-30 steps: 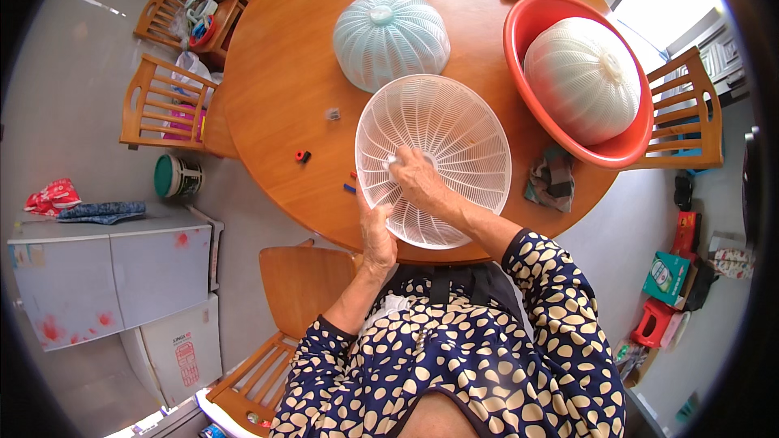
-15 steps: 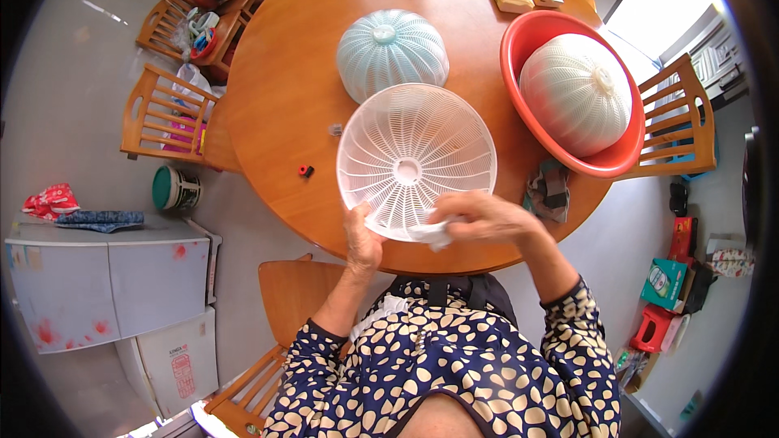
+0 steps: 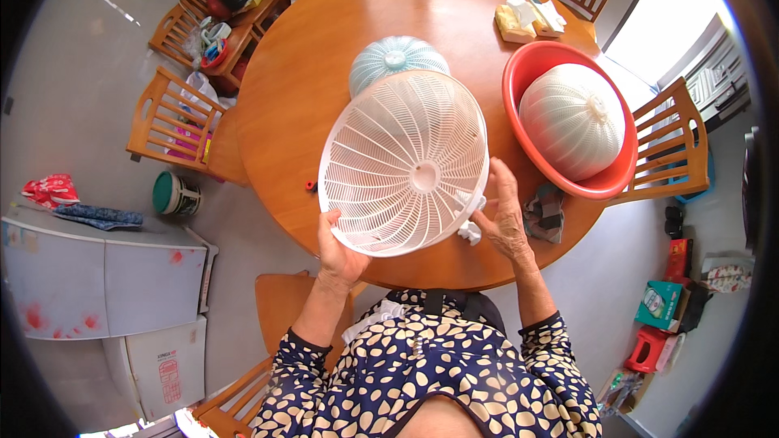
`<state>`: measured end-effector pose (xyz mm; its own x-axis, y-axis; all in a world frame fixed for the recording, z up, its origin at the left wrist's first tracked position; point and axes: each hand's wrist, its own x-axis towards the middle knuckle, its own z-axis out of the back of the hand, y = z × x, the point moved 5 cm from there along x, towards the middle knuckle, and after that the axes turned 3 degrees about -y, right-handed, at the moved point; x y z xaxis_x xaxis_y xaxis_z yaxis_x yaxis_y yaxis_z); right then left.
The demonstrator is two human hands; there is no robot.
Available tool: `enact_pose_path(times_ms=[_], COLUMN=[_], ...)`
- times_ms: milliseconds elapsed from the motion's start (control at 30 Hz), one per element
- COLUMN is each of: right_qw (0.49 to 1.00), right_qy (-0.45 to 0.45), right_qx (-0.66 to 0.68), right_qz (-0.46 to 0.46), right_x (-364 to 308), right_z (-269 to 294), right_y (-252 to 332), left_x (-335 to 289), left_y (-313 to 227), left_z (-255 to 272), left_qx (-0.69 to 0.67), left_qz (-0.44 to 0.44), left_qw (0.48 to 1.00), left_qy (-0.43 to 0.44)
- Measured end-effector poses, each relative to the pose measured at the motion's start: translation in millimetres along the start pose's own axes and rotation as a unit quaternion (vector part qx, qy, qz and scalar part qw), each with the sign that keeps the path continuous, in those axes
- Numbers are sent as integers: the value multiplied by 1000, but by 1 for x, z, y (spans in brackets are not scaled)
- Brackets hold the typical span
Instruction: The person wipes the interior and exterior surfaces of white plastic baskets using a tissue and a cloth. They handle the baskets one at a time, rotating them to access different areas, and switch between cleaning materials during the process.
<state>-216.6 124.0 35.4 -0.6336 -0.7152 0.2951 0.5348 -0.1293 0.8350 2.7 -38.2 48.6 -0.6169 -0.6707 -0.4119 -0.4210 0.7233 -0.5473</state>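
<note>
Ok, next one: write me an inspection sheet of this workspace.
Surface: round wooden table, glossy.
Job's things: white mesh dome, tilted, hollow side facing the camera; crumpled white wad.
Clutter: pale blue dome beyond; red basin holding a whitish dome; yellow packs; fabric bundle.
Hands: left hand grips the white mesh dome's rim; right hand beside the rim, wad by its thumb, grip unclear.
Cables: nothing seen.
Surroundings: wooden chairs, green-topped bucket.

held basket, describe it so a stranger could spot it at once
Start at the round table. Over its near side, the left hand grips the rim of a white basket, with the right hand by its other side. Its hollow inside faces the viewer, while the blue basket beyond and the pale basket in the red basin show domed outsides.
</note>
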Motion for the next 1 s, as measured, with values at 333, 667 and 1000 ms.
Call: enact_pose_path(times_ms=[333, 667, 1000], right_qw=[950, 981, 993], right_qy=[-9, -84, -56], right_qx=[-159, -84, 94], right_qz=[268, 155, -51], right_x=[25, 58, 199], right_z=[25, 32, 5], right_y=[65, 92, 60], left_x=[10, 26, 147], left_y=[-18, -42, -116], left_z=[2, -26, -101], left_qx=[39, 284, 429], left_qz=[71, -193, -310], left_qw=[992, 924, 849], left_qy=[98, 169, 10])
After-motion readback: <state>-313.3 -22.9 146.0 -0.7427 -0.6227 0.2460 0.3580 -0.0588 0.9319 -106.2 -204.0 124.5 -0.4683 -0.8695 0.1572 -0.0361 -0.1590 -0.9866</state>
